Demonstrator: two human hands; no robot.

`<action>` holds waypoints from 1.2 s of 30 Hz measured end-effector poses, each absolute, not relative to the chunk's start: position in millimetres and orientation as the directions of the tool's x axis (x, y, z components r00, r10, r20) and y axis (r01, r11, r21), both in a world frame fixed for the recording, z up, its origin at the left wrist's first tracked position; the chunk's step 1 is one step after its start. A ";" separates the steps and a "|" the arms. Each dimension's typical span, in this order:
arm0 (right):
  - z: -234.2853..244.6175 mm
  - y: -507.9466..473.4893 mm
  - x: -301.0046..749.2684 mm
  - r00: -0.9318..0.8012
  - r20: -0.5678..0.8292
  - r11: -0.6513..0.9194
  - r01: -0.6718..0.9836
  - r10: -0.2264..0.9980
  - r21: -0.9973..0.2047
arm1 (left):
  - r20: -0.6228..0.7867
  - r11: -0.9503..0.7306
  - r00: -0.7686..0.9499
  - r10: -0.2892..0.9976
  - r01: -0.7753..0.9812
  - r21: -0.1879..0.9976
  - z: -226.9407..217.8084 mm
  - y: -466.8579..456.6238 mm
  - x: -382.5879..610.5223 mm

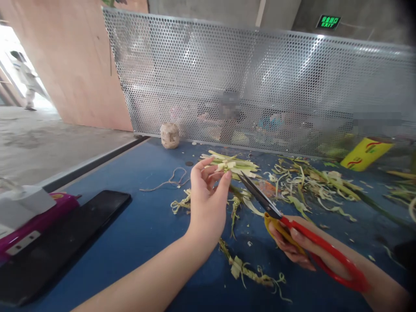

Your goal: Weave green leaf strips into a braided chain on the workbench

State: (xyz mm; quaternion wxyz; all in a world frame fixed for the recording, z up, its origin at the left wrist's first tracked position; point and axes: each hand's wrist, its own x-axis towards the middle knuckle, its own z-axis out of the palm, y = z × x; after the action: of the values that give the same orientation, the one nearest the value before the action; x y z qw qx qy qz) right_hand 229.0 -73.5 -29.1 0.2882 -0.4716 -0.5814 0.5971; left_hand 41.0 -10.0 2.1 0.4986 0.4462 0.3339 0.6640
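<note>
My left hand (208, 197) is raised over the blue table (139, 225), its fingertips pinched on a bundle of pale green leaf strips (232, 164) that fans out to the right. My right hand (294, 245) lies low on the table and grips red and yellow scissors (292, 225). The black blades point up and left, tips close together just below the bundle near my left fingers. A braided strip of leaf (247, 271) trails across the table under my left forearm.
Cut leaf scraps (312, 184) litter the right of the table. A black phone (65, 236) and a magenta box (39, 219) lie at left. A twine ball (169, 135), loose string (169, 180), a yellow container (365, 154) and a perforated metal screen (260, 86) stand behind.
</note>
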 end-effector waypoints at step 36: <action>-29.6 -77.7 227.3 -0.362 -0.234 -0.205 0.119 0.902 -0.972 | 0.387 -0.370 0.041 0.921 -0.216 0.904 1.1 -15.3 40.4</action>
State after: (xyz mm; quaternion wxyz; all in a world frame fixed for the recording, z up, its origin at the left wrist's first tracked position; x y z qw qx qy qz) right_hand 227.3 -77.7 -29.6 0.3162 -0.4680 -0.5456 0.6191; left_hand 40.4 -15.3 1.1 0.4623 0.5538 0.3183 0.6151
